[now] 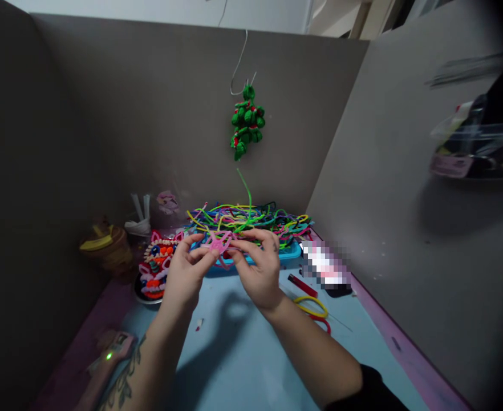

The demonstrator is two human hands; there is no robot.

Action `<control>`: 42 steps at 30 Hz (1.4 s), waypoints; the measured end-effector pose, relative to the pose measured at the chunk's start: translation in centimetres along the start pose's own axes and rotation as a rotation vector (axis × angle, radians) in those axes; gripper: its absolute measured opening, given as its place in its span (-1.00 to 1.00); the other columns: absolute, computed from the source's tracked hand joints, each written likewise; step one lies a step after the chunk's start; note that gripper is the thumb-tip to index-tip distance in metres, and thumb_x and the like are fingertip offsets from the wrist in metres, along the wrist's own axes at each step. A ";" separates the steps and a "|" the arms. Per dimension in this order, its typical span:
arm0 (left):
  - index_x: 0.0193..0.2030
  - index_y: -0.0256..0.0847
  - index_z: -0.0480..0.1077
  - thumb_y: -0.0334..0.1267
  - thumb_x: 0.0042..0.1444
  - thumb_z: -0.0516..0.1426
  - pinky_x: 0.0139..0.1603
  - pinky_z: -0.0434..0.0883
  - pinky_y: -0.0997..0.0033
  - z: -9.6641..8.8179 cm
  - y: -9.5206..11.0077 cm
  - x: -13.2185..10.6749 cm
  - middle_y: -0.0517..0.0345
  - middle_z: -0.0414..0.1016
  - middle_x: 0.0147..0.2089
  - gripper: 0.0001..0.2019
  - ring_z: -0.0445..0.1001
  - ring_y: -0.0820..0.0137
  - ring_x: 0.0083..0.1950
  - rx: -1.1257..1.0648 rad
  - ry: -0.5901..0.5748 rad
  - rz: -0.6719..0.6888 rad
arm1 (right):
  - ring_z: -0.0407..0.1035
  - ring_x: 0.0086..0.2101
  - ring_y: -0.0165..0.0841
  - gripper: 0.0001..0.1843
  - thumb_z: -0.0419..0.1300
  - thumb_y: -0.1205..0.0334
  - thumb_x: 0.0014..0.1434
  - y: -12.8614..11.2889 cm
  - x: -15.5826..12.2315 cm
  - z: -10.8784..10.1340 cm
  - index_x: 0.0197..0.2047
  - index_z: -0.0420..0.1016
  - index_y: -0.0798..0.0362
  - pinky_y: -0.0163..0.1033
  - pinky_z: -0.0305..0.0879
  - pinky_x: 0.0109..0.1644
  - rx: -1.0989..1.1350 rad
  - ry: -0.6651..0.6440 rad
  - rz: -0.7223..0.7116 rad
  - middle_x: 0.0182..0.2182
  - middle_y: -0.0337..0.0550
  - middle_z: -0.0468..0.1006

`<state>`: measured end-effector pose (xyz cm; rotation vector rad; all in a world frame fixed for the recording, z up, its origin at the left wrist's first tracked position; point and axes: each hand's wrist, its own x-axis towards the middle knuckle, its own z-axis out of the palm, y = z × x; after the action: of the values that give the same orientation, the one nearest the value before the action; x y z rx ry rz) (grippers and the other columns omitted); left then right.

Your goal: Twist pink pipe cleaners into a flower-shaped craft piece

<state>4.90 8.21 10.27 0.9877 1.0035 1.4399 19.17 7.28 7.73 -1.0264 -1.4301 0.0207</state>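
Observation:
Between my two hands is a pink piece of looped cord (pixel 219 242), held up above the blue table top. My left hand (pixel 187 268) pinches its left side with thumb and fingers. On the other side, my right hand (pixel 258 265) grips the piece between thumb and fingertips. Just behind them lies a heap of many-coloured cords (pixel 272 220) in a blue tray (pixel 292 252). One bright green strand (pixel 248 191) stands up out of the heap.
A green and red knotted ornament (pixel 247 123) hangs from a wire hook. At left are a bowl of colourful knotted pieces (pixel 155 279), a brown pot (pixel 108 248) and a pink device with a green light (pixel 110 355). At right lie a red lighter (pixel 303 285), scissors (pixel 313 308) and a phone (pixel 324 265).

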 end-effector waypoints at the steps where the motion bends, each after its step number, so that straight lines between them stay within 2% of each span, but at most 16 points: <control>1: -0.09 -0.23 0.30 -0.20 -0.36 0.46 -0.35 0.32 0.50 0.0 0.0 0.0 0.35 0.52 -0.52 -0.34 0.46 0.50 -0.50 -0.004 -0.004 -0.005 | 0.31 -0.03 -0.13 -0.88 0.26 0.17 0.21 0.1 -0.1 0.0 -0.23 0.65 -0.18 0.10 0.24 0.15 -0.022 -0.008 -0.028 -0.14 -0.09 0.48; 7: -0.10 -0.20 0.28 -0.21 -0.34 0.45 -0.35 0.35 0.48 0.1 0.0 -0.2 0.35 0.50 -0.53 -0.36 0.48 0.47 -0.50 -0.005 -0.039 0.002 | 0.26 0.02 -0.10 -0.84 0.25 0.18 0.21 0.4 -0.2 0.2 -0.18 0.65 -0.23 0.14 0.19 0.20 -0.058 -0.062 -0.064 -0.07 -0.10 0.49; 12: -0.11 -0.20 0.28 -0.24 -0.31 0.44 -0.35 0.37 0.48 -0.2 0.0 0.0 0.32 0.52 -0.51 -0.39 0.49 0.47 -0.49 -0.012 -0.075 0.008 | 0.28 0.04 -0.13 -0.89 0.24 0.17 0.21 0.2 0.0 0.3 -0.23 0.62 -0.19 0.10 0.25 0.19 -0.150 -0.060 -0.124 -0.05 -0.11 0.46; 16: -0.10 -0.20 0.28 -0.26 -0.28 0.44 -0.34 0.36 0.50 -0.3 -0.1 0.0 0.32 0.51 -0.51 -0.40 0.48 0.49 -0.48 -0.025 -0.110 0.012 | 0.26 0.05 -0.13 -0.90 0.23 0.18 0.21 0.2 0.0 0.3 -0.25 0.59 -0.15 0.09 0.23 0.20 -0.138 -0.078 -0.144 -0.02 -0.10 0.44; 20: -0.11 -0.17 0.27 -0.23 -0.27 0.44 -0.37 0.36 0.48 -0.3 -0.1 0.0 0.34 0.50 -0.50 -0.41 0.48 0.47 -0.48 -0.004 -0.119 0.032 | 0.25 0.08 -0.13 -0.90 0.22 0.16 0.22 0.1 0.2 0.2 -0.28 0.57 -0.09 0.08 0.21 0.20 -0.037 -0.132 -0.049 -0.01 -0.07 0.41; 27: -0.08 -0.16 0.25 -0.25 -0.22 0.43 -0.36 0.33 0.51 -0.6 -0.1 -0.1 0.34 0.50 -0.48 -0.42 0.47 0.48 -0.44 0.045 -0.183 0.055 | 0.19 0.19 -0.14 -0.81 0.14 0.20 0.21 0.3 0.7 0.1 -0.43 0.44 0.00 0.07 0.14 0.26 0.123 -0.346 0.122 0.10 -0.04 0.35; 31: -0.09 -0.16 0.25 -0.27 -0.20 0.42 -0.34 0.34 0.49 -0.6 -0.3 0.0 0.33 0.52 -0.47 -0.44 0.48 0.48 -0.44 0.036 -0.188 0.071 | 0.19 0.19 -0.14 -0.75 0.10 0.18 0.24 0.3 0.9 0.0 -0.44 0.47 0.01 0.06 0.12 0.28 0.180 -0.427 0.172 0.12 -0.02 0.37; 34: -0.10 -0.17 0.25 -0.26 -0.25 0.43 -0.37 0.33 0.49 -0.4 0.0 0.0 0.36 0.51 -0.50 -0.41 0.48 0.48 -0.48 0.029 -0.131 0.045 | 0.16 0.23 -0.12 -0.82 0.14 0.17 0.21 0.2 0.9 -0.1 -0.40 0.48 0.01 0.07 0.09 0.30 0.165 -0.372 0.156 0.17 -0.01 0.34; 37: -0.10 -0.20 0.26 -0.23 -0.32 0.45 -0.38 0.33 0.49 -0.3 0.4 0.0 0.35 0.52 -0.52 -0.36 0.48 0.47 -0.50 0.014 -0.065 0.008 | 0.17 0.22 -0.12 -0.94 0.20 0.25 0.13 0.2 0.7 -0.1 -0.28 0.48 -0.04 0.09 0.11 0.30 0.123 -0.248 0.056 0.14 -0.02 0.34; 39: -0.10 -0.21 0.27 -0.22 -0.34 0.46 -0.36 0.34 0.50 -0.3 0.5 0.1 0.34 0.53 -0.52 -0.35 0.47 0.49 -0.49 0.000 -0.043 -0.001 | 0.16 0.21 -0.11 -0.87 0.24 0.28 0.09 0.2 0.5 0.0 -0.24 0.47 -0.07 0.13 0.10 0.32 0.072 -0.183 -0.050 0.12 -0.06 0.34; 42: -0.10 -0.22 0.27 -0.22 -0.35 0.46 -0.36 0.35 0.49 -0.5 0.3 0.2 0.33 0.53 -0.52 -0.34 0.47 0.49 -0.50 -0.009 -0.037 -0.017 | 0.13 0.22 -0.10 -0.85 0.28 0.28 0.11 0.5 0.2 0.2 -0.22 0.50 -0.12 0.15 0.06 0.35 0.001 -0.153 -0.192 0.13 -0.12 0.32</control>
<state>4.33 8.36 10.43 0.9931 0.9755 1.4065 19.35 7.82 7.56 -0.8976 -1.6636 -0.0406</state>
